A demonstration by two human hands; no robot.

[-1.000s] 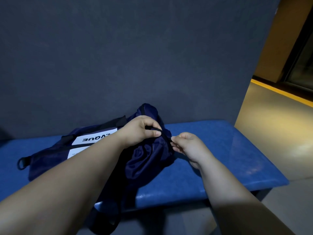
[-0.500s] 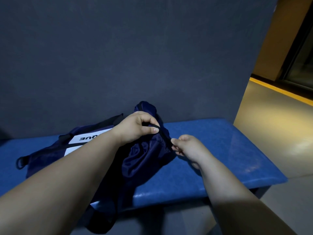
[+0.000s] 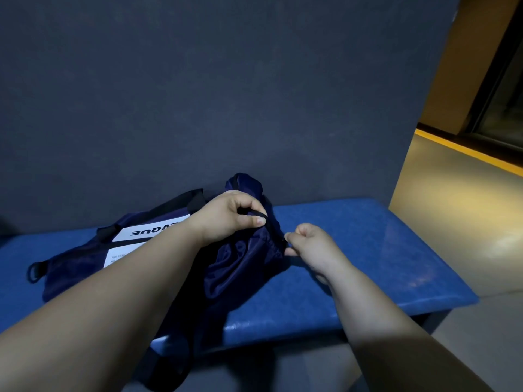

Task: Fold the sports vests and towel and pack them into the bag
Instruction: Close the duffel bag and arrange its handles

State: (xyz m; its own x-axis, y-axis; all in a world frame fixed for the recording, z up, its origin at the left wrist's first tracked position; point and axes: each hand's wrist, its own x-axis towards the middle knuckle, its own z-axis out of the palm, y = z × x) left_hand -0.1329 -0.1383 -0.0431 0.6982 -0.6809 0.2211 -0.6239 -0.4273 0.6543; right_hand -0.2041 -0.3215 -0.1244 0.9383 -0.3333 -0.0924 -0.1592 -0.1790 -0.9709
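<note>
**Both hands on the bag's right end, bag on bench**

- Navy blue soft fabric bag (image 3: 240, 267) lies on the blue padded bench (image 3: 353, 250). It covers the bench's left and middle part, with its far side near the back edge by the dark grey wall (image 3: 198, 94).
- White rectangular label panel (image 3: 150, 230) with black lettering faces up on the bag's left half. The text reads upside down from the head view.
- A black webbing handle (image 3: 175, 205) runs across the bag's far side. A small black loop (image 3: 34, 271) sits at the bag's left end.
- A black strap (image 3: 172, 369) hangs off the bench's front edge, below the left forearm.
- Left hand (image 3: 229, 216): fingers curled, thumb pressed down, gripping a thin black cord or strap (image 3: 259, 214) at the bunched top of the bag's right end.
- Right hand (image 3: 314, 247): fingers curled in, thumb and forefinger pinching something small and dark at the bag's right edge. It is too small to tell what it is.
- The 2 hands are near each other but not touching. The gathered navy fabric sits between them.
- The right third of the bench is bare blue padding.
- A tan glossy floor (image 3: 452, 207) with a yellow stripe (image 3: 467, 151) lies past the bench's right end.
</note>
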